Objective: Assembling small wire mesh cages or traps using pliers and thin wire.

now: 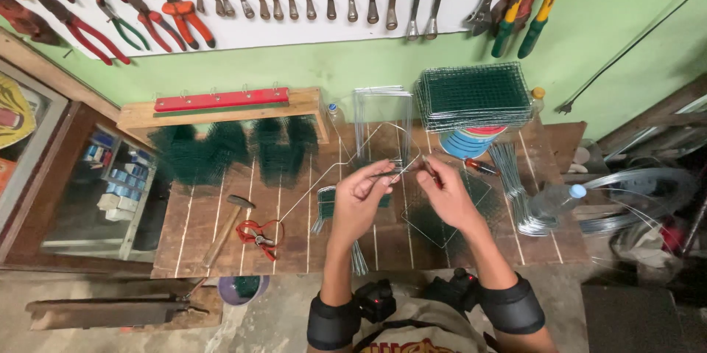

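You had a thin bent wire (346,165) pinched over the middle of the wooden desk (199,228), one long end slanting down to your left. Your left hand (359,198) had its fingers closed on the wire, and your right hand (449,194) gripped small red-handled pliers (431,171) at the wire's end. Under your right hand lay a green mesh panel (442,224). Further left sat red snips (258,235) and a hammer (228,220); a stack of mesh panels (475,95) stood behind.

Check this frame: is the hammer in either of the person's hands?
No, the hammer lies on the wooden table, apart from both hands, beside the red-handled pliers.
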